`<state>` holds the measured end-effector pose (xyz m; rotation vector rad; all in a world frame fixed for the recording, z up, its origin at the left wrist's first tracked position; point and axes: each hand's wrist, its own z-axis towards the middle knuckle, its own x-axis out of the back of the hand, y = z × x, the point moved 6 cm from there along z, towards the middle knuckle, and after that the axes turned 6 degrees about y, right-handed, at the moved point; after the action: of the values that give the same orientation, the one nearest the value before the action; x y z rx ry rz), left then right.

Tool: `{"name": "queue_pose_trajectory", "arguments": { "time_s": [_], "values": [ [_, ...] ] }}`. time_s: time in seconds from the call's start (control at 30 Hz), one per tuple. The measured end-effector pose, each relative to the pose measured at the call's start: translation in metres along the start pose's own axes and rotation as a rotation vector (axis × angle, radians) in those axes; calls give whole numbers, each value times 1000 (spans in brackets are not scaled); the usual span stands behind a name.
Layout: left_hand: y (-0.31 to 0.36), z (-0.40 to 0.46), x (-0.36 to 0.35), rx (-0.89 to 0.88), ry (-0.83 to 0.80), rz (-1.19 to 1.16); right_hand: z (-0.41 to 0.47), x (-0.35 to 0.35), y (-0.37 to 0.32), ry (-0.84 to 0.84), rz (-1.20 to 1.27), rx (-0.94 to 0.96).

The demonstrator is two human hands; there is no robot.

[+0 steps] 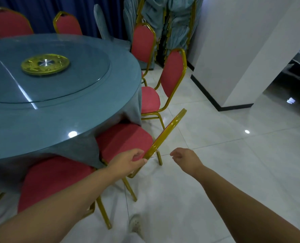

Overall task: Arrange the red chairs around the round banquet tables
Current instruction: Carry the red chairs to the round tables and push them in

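Note:
A round banquet table [61, 130] with a blue cloth fills the left side. A red chair [124, 139] with a gold frame stands at its near right edge, seat partly under the cloth, its back seen edge-on. My left hand [131, 160] grips the gold back frame near its lower end. To the right of the frame and apart from it, my right hand [182, 157] hovers with fingers loosely curled, holding nothing. A second red chair [54, 181] sits close at the lower left. Two more red chairs [173, 72] [143, 42] stand along the table's right side, two others behind it.
A glass turntable [72, 85] with a gold centre disc [44, 64] lies on the table. Stacked chairs in teal covers [172, 23] stand at the back. A white pillar [233, 50] rises on the right. White tiled floor [224, 163] spreads to the right; my shoe [136, 225] shows below.

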<state>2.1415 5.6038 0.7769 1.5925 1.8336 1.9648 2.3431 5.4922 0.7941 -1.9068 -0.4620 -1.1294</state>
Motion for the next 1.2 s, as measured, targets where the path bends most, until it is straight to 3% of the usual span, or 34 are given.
{"name": "queue_pose_trajectory", "arguments": {
  "time_s": [0.23, 0.33, 0.53, 0.6, 0.8, 0.9, 1.03, 1.2],
  "values": [
    [46, 86, -18, -49, 43, 44, 78, 43, 21, -2, -17, 12],
    [59, 112, -39, -35, 6, -54, 115, 61, 27, -14, -60, -4],
    [67, 151, -54, 10, 18, -54, 183, 90, 25, 148, -48, 67],
    [65, 152, -57, 18, 19, -3, 201, 91, 22, 129, -88, 120],
    [70, 160, -59, 12, 42, 80, 252, 70, 7, -212, -488, 501],
    [75, 158, -64, 78, 120, 225, 267, 62, 5, -278, -593, 669],
    [74, 152, -71, 296, 282, 343, 277, 64, 9, -314, -701, 860],
    [88, 158, -78, 369, 375, 317, 278, 70, 13, -331, -845, 1164]
  ]
}}
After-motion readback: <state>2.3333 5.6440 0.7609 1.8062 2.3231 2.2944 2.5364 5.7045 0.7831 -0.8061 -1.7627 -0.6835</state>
